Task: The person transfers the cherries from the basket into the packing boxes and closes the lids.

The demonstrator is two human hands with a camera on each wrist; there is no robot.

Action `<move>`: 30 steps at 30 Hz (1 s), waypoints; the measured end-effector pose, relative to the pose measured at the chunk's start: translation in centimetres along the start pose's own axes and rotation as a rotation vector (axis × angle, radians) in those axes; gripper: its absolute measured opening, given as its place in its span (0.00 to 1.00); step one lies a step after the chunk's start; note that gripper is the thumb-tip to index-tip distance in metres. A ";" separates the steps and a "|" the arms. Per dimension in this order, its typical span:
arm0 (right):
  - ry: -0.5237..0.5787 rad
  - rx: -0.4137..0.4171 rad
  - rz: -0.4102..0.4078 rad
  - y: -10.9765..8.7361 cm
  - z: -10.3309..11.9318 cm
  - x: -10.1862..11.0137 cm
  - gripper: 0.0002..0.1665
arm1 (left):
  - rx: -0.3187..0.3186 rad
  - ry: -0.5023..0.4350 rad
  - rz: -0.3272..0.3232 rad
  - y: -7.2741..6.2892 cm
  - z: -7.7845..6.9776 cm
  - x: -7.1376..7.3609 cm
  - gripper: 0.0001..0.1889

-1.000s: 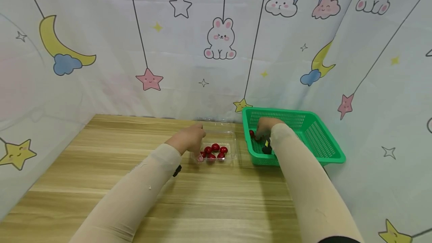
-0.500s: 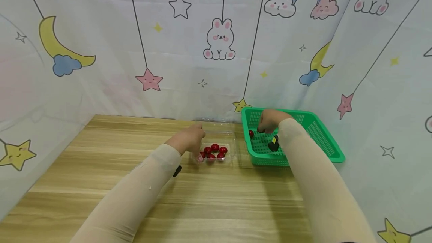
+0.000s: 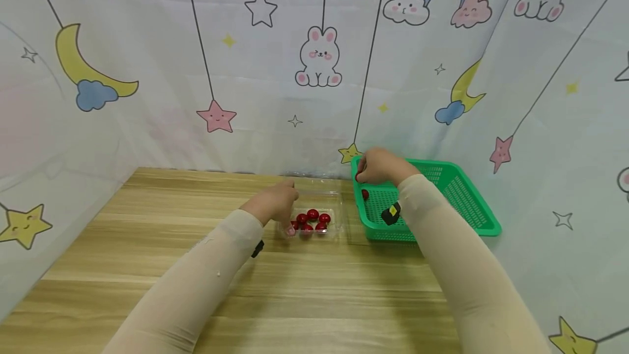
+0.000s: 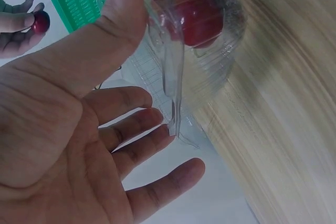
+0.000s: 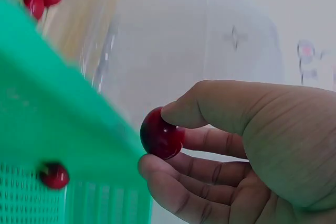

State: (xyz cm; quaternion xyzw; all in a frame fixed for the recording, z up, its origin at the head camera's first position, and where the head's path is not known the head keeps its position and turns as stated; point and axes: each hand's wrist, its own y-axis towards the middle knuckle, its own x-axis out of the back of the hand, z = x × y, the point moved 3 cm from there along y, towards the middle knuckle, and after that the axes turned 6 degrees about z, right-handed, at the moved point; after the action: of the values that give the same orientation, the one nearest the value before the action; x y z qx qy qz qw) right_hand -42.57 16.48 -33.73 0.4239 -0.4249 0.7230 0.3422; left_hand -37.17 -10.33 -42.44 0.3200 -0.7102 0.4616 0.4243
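Observation:
My right hand (image 3: 380,167) pinches a dark red cherry (image 5: 161,134) between thumb and fingers, above the left rim of the green basket (image 3: 484,217). One more cherry (image 5: 54,176) lies in the basket, near its left wall. To the left of the basket stands a clear plastic box (image 3: 339,217), its lid tipped back, with several red cherries (image 3: 313,214) in it. My left hand (image 3: 275,202) holds the box's left side, thumb at the near corner and fingers toward the lid hinge. In the left wrist view, fingertips (image 4: 167,129) touch the plastic edge while the little finger stands apart.
Both containers stand at the back of a wood-grain table (image 3: 295,288), against a patterned cloth backdrop (image 3: 265,97). The basket is close to the right-hand cloth. Black wrist-camera mounts (image 3: 391,213) sit under both wrists.
My right hand has risen from inside the basket and moved left to above its rim, bringing a cherry along. The left hand and the box have stayed in place.

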 end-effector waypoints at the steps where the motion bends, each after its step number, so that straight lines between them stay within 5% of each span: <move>1: -0.022 0.017 -0.006 0.0 0.7 -0.2 0.11 | 0.000 0.000 0.001 0.0 0.0 0.0 0.53; 14: -0.117 0.206 0.092 2.1 7.6 -5.7 0.02 | 0.004 -0.001 0.011 0.0 0.2 0.2 0.54; 23: -0.128 0.224 0.154 4.4 8.6 -9.8 0.11 | -0.014 0.041 0.013 -0.2 0.1 0.1 0.53; 30: -0.145 0.224 0.141 5.2 8.5 -11.2 0.09 | -0.019 0.044 0.002 -0.1 0.1 0.1 0.52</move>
State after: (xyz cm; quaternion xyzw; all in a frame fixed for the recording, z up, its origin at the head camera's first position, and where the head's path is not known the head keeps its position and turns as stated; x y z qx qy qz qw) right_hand -39.70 5.16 -43.13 0.4797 -0.3940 0.7555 0.2095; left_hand -37.15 -10.42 -42.34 0.3051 -0.7051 0.4624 0.4426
